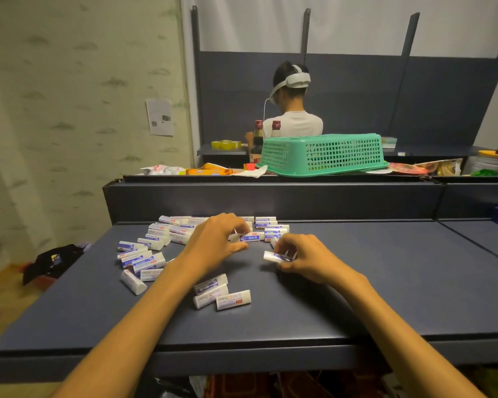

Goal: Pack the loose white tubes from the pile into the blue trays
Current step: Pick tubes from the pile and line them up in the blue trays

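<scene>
pinching one small white plastic tube (276, 256) in my right hand (302, 259), left hand (216, 239) curled over the bench (385, 282) pile (167, 242), i judge them light, stiff, best gripped mid-body.

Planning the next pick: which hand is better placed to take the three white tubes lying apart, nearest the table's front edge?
Left, probably. The left hand lies nearly straight beyond the three white tubes, which sit beside its forearm; the right hand already pinches a small white tube.
</scene>
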`<state>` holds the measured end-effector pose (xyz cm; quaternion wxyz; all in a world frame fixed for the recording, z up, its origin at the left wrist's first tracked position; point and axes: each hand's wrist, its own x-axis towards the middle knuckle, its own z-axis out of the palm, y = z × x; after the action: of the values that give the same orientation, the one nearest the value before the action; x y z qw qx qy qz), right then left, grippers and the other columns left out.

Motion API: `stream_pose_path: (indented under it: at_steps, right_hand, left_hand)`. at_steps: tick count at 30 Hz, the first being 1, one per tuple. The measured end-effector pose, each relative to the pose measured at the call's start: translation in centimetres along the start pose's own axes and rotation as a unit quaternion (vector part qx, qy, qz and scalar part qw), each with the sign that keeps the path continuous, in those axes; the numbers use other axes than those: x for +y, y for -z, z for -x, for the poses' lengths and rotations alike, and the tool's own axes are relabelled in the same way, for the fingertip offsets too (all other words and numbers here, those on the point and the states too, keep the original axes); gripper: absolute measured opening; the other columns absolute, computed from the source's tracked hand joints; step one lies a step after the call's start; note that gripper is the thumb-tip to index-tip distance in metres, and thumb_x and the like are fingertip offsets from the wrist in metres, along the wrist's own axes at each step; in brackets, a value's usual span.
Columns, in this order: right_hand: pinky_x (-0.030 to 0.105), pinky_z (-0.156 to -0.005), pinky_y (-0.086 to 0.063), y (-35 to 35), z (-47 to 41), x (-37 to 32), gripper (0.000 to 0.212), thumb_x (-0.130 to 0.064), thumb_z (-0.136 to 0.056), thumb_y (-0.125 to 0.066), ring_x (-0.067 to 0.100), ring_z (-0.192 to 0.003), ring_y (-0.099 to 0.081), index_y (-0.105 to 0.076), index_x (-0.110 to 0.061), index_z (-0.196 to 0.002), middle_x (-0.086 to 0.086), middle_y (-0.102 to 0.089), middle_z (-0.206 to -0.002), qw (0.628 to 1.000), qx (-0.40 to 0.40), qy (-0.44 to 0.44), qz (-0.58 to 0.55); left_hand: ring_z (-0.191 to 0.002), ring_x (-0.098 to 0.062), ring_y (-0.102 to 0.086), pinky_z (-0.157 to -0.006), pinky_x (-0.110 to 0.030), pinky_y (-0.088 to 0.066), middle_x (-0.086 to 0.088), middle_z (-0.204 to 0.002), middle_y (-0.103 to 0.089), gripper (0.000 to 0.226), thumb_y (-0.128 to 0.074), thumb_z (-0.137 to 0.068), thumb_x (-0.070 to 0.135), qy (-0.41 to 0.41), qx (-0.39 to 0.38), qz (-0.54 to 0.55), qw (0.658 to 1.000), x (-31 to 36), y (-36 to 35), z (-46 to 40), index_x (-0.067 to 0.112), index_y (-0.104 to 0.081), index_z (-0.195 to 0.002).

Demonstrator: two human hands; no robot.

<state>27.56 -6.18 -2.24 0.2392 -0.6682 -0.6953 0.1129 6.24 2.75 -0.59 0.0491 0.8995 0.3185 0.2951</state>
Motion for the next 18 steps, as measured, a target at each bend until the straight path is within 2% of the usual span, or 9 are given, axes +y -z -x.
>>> stream_pose_path:
  at_steps: [3,5,10,14,18]
  right_hand:
    - [0.013,-0.066,-0.044,0.3,-0.3,0.0,0.022,-0.016,-0.08,-0.075,-0.001,-0.072,-0.053,-0.064,-0.024,-0.097,-0.015,-0.06,-0.086,0.997,0.043,0.041,-0.045]
    - [0.01,-0.064,-0.041,0.5,-0.6,-0.2,0.025,-0.015,-0.078,-0.078,-0.002,-0.07,-0.052,-0.065,-0.025,-0.097,-0.014,-0.06,-0.086,0.995,0.069,0.056,-0.053]
    - [0.012,-0.067,-0.039,0.8,-1.2,-0.4,0.023,-0.02,-0.078,-0.079,0.002,-0.078,-0.051,-0.07,-0.025,-0.099,-0.014,-0.059,-0.093,0.989,0.114,0.087,-0.022]
    - [0.023,-0.072,-0.045,0.9,-1.2,-0.6,0.022,-0.021,-0.08,-0.077,0.005,-0.083,-0.05,-0.071,-0.028,-0.1,-0.017,-0.057,-0.091,0.986,0.132,0.1,-0.003]
    - [0.031,-0.075,-0.049,1.2,-1.0,-0.5,0.024,-0.022,-0.08,-0.077,0.009,-0.087,-0.052,-0.071,-0.027,-0.103,-0.012,-0.061,-0.096,0.984,0.149,0.091,0.016]
  left_hand:
    - [-0.092,-0.01,-0.058,-0.081,-0.026,-0.051,0.006,-0.104,-0.065,0.029,-0.076,-0.08,0.033,-0.004,0.003,-0.006,1.0,-0.2,0.3,-0.2,0.023,-0.066,-0.106]
    - [-0.092,-0.009,-0.057,-0.08,-0.023,-0.049,0.005,-0.106,-0.066,0.031,-0.076,-0.08,0.033,-0.004,0.003,-0.006,1.0,-0.3,0.5,-0.2,0.022,-0.066,-0.108]
    - [-0.09,-0.008,-0.058,-0.079,-0.026,-0.052,0.005,-0.104,-0.066,0.032,-0.076,-0.08,0.032,-0.004,0.012,-0.007,1.0,-0.7,1.1,-0.1,0.022,-0.066,-0.108]
    - [-0.091,-0.009,-0.059,-0.078,-0.024,-0.051,0.004,-0.104,-0.067,0.032,-0.076,-0.079,0.033,-0.008,0.019,0.001,1.0,-1.0,1.5,0.2,0.021,-0.067,-0.107]
    - [-0.092,-0.011,-0.059,-0.078,-0.024,-0.05,0.004,-0.104,-0.066,0.031,-0.075,-0.08,0.034,-0.014,0.025,-0.002,1.0,-1.1,1.4,0.2,0.02,-0.068,-0.106]
